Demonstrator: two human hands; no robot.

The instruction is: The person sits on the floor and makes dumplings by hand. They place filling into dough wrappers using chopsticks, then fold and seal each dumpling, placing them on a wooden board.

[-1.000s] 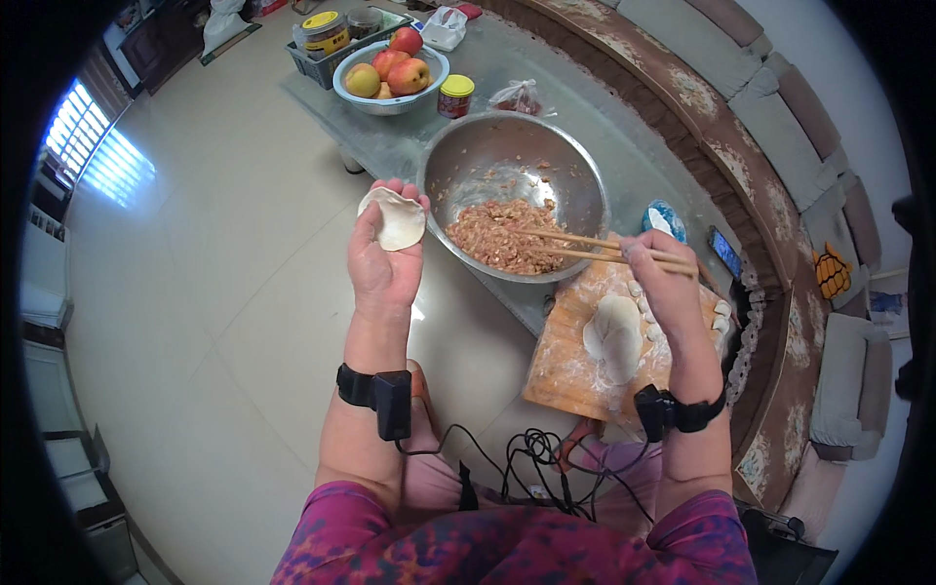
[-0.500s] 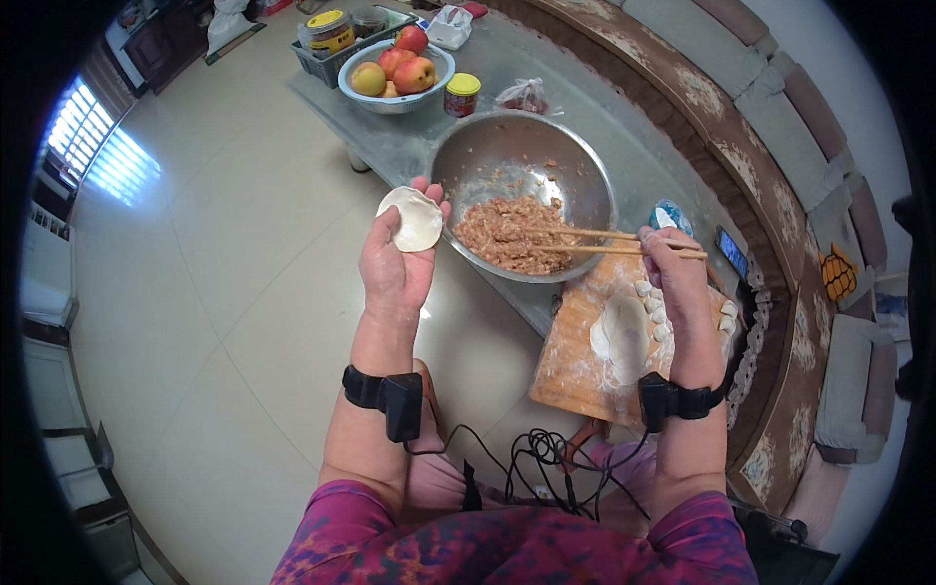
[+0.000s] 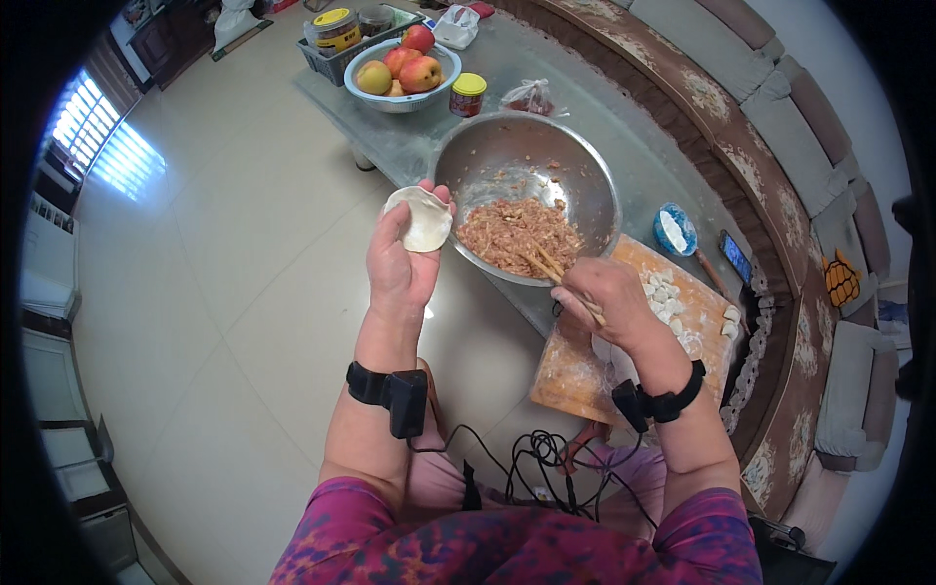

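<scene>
Pale floor tiles (image 3: 244, 244) are spreading across the left side, while a brown and grey sofa (image 3: 799, 146) is curving along the right, its ends disappearing at the dark edge of the view. Between them, a glass-topped desk (image 3: 648, 180) is carrying a large steel bowl (image 3: 585, 161) containing pinkish minced filling (image 3: 517, 229). Just beside the bowl's left rim, the left hand (image 3: 402, 268) is holding a round dough wrapper (image 3: 427, 222); the thumb is pressing on its edge and the other fingers (image 3: 442, 192) are supporting it from behind, mostly hidden by it. The right hand (image 3: 614, 302) is gripping chopsticks (image 3: 546, 271), its fingers curling around them and covering part of their length; their tips are reaching the filling, though how deep I cannot tell. Nearer the person, a wooden board (image 3: 570, 375) is bearing small dough pieces (image 3: 663, 297) and a larger white piece of dough (image 3: 612, 366), whose outline the right hand and forearm are largely covering. A phone (image 3: 735, 255) is lying near a small blue bowl (image 3: 691, 237), its screen too small to read. Farther off, a fruit basin (image 3: 405, 102) is partly hiding a grey basket (image 3: 336, 66).
</scene>
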